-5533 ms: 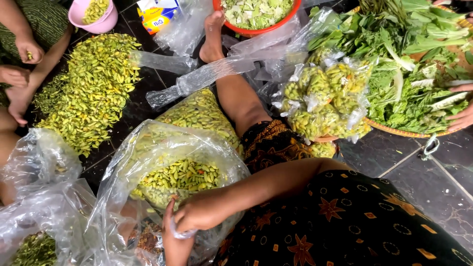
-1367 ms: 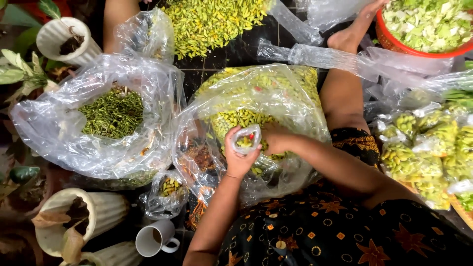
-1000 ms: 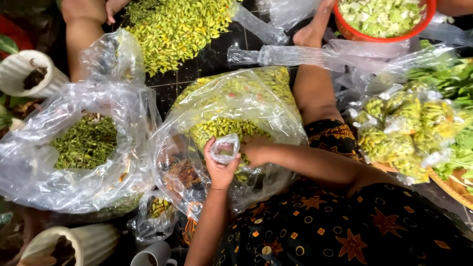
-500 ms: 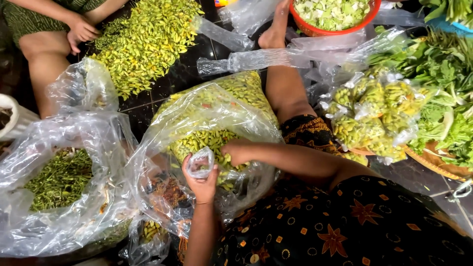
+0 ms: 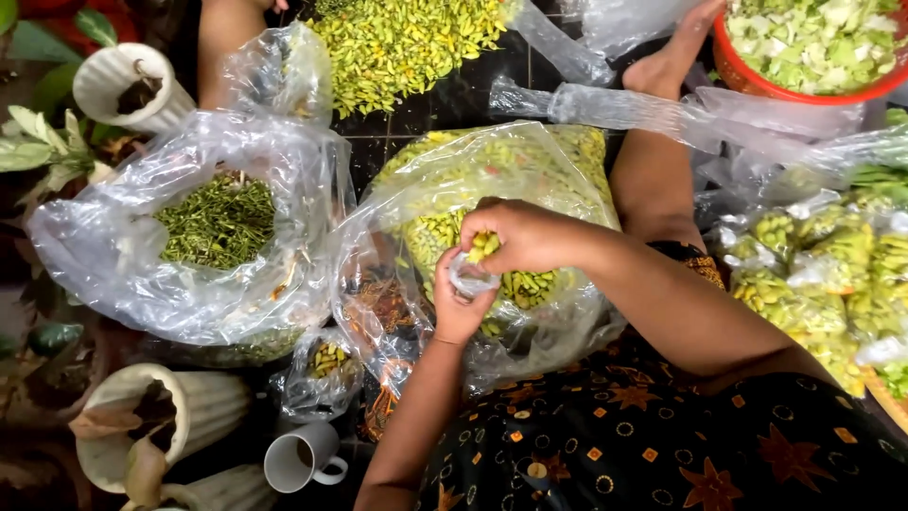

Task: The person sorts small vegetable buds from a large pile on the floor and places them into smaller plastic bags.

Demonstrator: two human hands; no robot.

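The left hand (image 5: 461, 305) is closed around a small clear plastic bag (image 5: 470, 280) and holds its mouth open upward. The right hand (image 5: 530, 237) is bunched just above it, and its fingertips pinch some yellow-green buds (image 5: 483, 246) at the mouth of the small bag. Both hands are over a big clear plastic bag (image 5: 492, 189) full of the same buds, which stands on the dark tiled floor (image 5: 454, 99). To the left there is another big bag with dark green stems (image 5: 219, 220). A white mug (image 5: 298, 457) lies near the left forearm. At the right, several small filled bags (image 5: 804, 274) lie together, and a red bowl (image 5: 757, 80) with cut greens stands at the top right.
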